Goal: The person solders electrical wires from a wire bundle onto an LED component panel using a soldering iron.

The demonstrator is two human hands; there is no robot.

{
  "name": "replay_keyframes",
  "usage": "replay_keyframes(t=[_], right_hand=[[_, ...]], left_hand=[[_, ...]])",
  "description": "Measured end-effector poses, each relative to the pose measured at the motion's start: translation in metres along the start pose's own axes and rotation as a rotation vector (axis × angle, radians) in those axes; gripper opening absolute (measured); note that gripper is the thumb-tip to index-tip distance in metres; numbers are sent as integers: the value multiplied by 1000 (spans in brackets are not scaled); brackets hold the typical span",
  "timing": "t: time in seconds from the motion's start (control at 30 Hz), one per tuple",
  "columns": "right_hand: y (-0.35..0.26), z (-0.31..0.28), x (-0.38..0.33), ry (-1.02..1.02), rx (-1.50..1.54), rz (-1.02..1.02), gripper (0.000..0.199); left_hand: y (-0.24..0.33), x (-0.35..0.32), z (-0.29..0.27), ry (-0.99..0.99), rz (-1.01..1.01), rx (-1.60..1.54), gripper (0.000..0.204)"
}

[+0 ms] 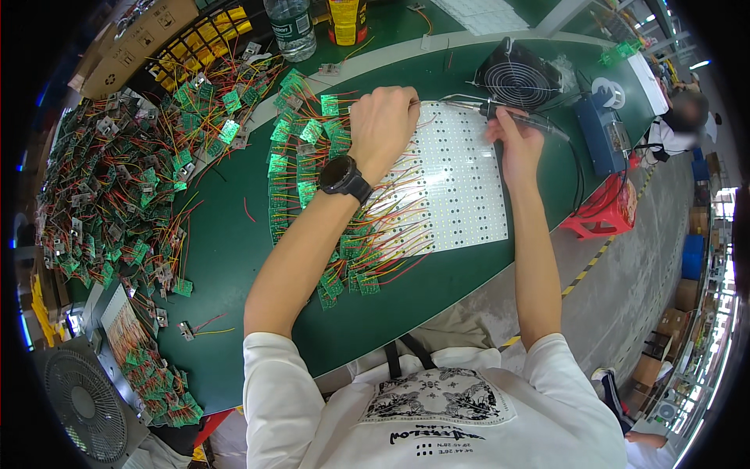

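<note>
My right hand (519,147) grips a soldering iron (539,123) with a dark handle. Its thin metal end points left over the far edge of a white LED panel (469,187). Close to that end, at the panel's far left corner, my left hand (381,125) is closed in a pinch; what its fingertips hold is hidden. Red and yellow wires (402,227) lie across the panel's left part and lead to small green circuit boards (344,258) along its left side. More boards (311,131) lie beside and under my left wrist.
A large heap of wired circuit boards (117,187) covers the table's left. Behind the panel stand a black fan (516,74), a water bottle (292,31) and a yellow-red can (347,22). A blue soldering station (600,133) sits at right, above a red stool (605,209).
</note>
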State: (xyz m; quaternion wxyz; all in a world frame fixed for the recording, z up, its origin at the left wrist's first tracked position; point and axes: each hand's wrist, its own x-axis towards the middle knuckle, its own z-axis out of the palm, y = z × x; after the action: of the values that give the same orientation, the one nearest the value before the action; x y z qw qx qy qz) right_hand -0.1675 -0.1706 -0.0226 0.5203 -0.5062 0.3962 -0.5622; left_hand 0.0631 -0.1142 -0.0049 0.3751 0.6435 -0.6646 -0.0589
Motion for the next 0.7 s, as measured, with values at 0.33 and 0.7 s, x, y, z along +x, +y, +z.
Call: replay_keyframes(t=[0.33, 0.7], right_hand=[[-2, 2, 0, -3, -41, -4, 21], [1, 2, 1, -20, -61, -23, 21]], left_hand=[[0, 0, 1, 3, -10, 2, 16], [0, 0, 1, 6, 5, 26, 16]])
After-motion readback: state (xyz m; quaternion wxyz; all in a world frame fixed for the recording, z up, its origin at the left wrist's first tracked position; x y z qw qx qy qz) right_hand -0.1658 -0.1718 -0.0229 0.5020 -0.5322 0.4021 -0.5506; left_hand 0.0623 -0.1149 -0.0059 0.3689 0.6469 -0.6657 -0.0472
